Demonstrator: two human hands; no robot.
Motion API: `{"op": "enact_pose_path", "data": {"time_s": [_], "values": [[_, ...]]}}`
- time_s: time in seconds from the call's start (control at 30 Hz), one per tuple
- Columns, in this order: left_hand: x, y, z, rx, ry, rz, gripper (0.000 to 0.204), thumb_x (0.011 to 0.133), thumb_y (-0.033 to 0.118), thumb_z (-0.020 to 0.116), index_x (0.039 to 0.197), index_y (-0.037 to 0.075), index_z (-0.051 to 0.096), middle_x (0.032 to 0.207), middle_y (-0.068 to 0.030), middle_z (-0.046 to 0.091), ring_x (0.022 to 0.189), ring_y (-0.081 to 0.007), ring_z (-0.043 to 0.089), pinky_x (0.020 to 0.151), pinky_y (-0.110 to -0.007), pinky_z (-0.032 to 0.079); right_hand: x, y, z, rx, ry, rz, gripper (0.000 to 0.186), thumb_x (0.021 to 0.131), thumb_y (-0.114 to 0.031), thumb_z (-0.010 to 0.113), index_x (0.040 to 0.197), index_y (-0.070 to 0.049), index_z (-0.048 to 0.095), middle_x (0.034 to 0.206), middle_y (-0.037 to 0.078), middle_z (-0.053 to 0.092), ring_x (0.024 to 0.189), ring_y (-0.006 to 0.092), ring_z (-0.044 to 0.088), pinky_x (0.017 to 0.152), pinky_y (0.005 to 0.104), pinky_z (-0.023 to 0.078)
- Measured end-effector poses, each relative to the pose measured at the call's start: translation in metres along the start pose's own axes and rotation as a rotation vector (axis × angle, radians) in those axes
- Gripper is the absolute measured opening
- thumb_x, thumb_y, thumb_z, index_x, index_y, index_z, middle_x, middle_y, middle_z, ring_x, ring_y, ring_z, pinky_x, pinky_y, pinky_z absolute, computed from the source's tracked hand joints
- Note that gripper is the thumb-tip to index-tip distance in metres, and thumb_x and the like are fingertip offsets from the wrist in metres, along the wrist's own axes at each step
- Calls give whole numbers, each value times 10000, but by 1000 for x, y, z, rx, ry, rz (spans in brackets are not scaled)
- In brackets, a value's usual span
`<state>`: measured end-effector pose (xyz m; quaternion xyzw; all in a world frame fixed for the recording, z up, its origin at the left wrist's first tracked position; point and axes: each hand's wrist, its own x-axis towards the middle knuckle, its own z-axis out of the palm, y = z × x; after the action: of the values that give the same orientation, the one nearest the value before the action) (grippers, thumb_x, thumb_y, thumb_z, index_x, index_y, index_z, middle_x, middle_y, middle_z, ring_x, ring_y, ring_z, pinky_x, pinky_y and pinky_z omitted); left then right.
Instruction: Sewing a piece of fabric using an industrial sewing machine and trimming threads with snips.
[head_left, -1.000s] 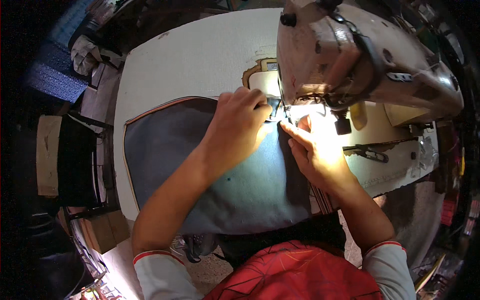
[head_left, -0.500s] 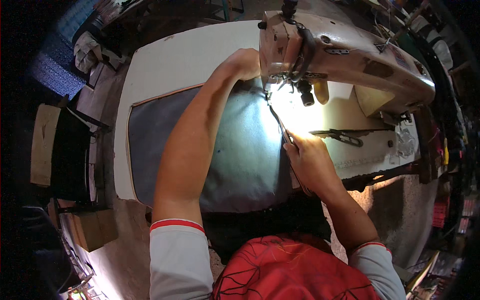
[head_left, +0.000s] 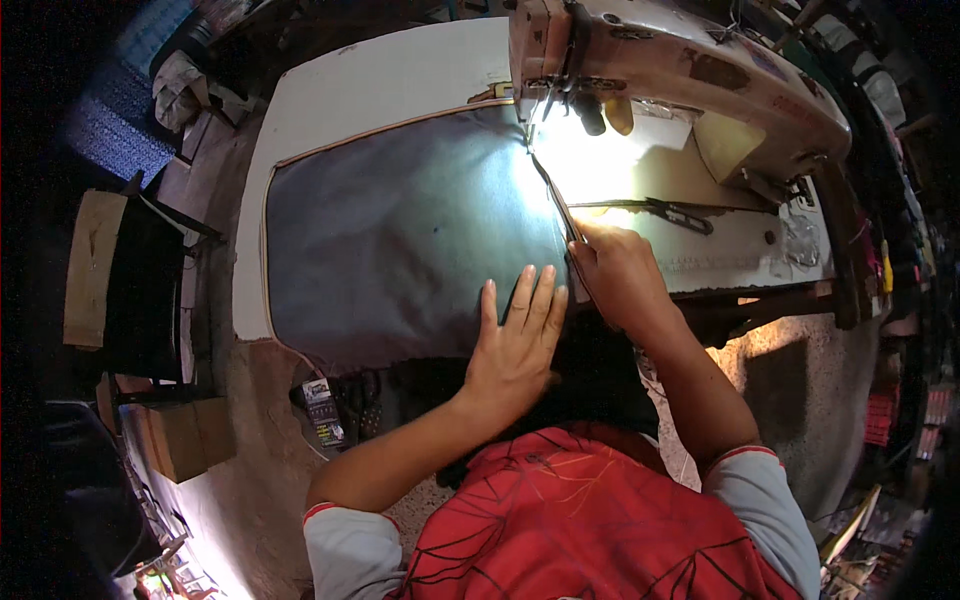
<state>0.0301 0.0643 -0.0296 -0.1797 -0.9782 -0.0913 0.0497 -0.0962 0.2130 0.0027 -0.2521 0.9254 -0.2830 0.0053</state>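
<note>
The dark grey-blue sheet of fabric with a thin tan piped edge (head_left: 400, 235) lies spread flat over the white sewing table (head_left: 350, 85), filling the centre-left of the head view, its near edge hanging a little over the table's front rim at the lower middle of the frame. Its right-hand edge runs as a long diagonal line from the needle area of the worn cream-coloured sewing machine (head_left: 700, 70), at the upper middle, down toward the person at the lower middle; that seam line is the long axis here.

The left hand (head_left: 515, 345) lies palm down, fingers straight and spread, pressing flat on the near right corner of the fabric; it grips nothing, only bears on the cloth. The right hand (head_left: 620, 275) sits just beside it, to the right, curled over the fabric's right edge, its fingertips pinching that edge; how much cloth it holds I cannot tell, as the knuckles hide it.

The needle lies up and slightly left of both hands, along the seam line. The right hand is the nearer one to it, directly on the axis; the left hand lies off to the side, on the body of the cloth. A bright lamp glare (head_left: 590, 160) washes out the plate under the machine head.
</note>
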Motion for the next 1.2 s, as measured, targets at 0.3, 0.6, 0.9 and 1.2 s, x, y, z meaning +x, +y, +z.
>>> {"op": "enact_pose_path", "data": {"time_s": [0.3, 0.6, 0.9, 1.2], "values": [[7, -19, 31, 222, 384, 79, 434, 930, 120, 542, 1360, 66, 575, 1433, -104, 558, 1352, -264, 494, 1075, -523, 340, -29, 5, -11, 120, 51, -40, 321, 895, -68, 649, 1204, 16, 653, 933, 273, 671, 847, 432, 663, 765, 467, 514], [-1, 13, 53, 269, 489, -26, 560, 854, 162, 647, 1401, 103, 541, 1472, -104, 483, 1387, -275, 443, 1108, -647, 211, -36, 15, -19, -37, 61, 73, 334, 894, -76, 677, 1217, 6, 655, 970, 199, 640, 900, 368, 635, 820, 430, 503], [10, -5, 33, 235, 479, -60, 401, 872, 98, 629, 1274, 94, 616, 1343, -60, 592, 1267, -231, 532, 1029, -522, 320, -33, 29, -16, 175, 132, -224, 373, 874, -89, 723, 1241, -50, 671, 1023, 124, 627, 984, 313, 593, 877, 381, 485], [11, -30, -20, -211, 325, 48, 250, 839, 33, 694, 1084, 83, 694, 1125, -39, 692, 1143, -210, 613, 1015, -441, 356, -12, 29, 8, -94, 128, -383, 144, 806, -61, 725, 944, -36, 693, 991, 86, 641, 945, 313, 573, 859, 383, 480]]}}
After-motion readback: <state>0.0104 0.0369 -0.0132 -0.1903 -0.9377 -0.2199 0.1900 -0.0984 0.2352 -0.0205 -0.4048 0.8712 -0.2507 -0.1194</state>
